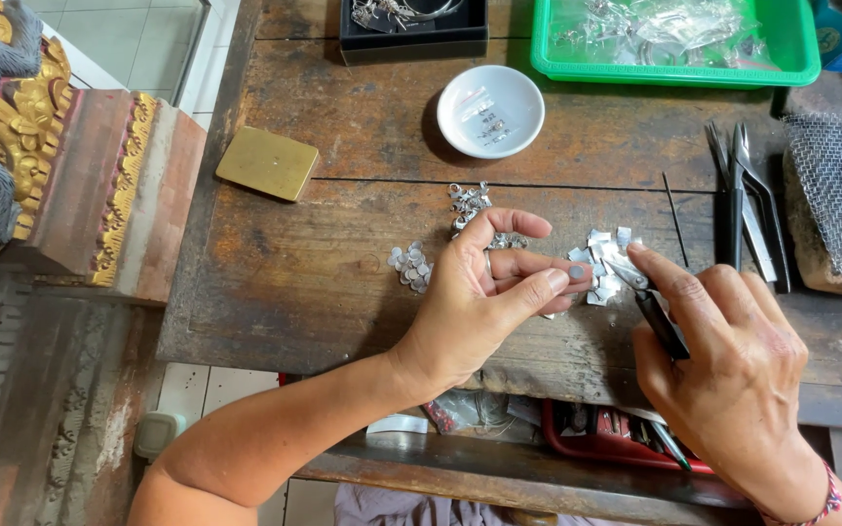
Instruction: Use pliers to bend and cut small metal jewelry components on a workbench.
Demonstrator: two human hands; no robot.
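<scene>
Head view: left hand [484, 292] pinches a small silver piece [577, 282] between thumb and fingers, near the workbench [343, 282] front edge. Right hand [723, 360] is clamped on black-handled pliers [650, 307], tips at the scattered silver pieces [601, 255]. White dish [490, 111] sits toward the back edge.

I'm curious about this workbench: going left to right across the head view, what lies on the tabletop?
Brass plate → small pile of round silver discs → white bowl → thin metal rod → black-handled pliers → wire mesh.
</scene>
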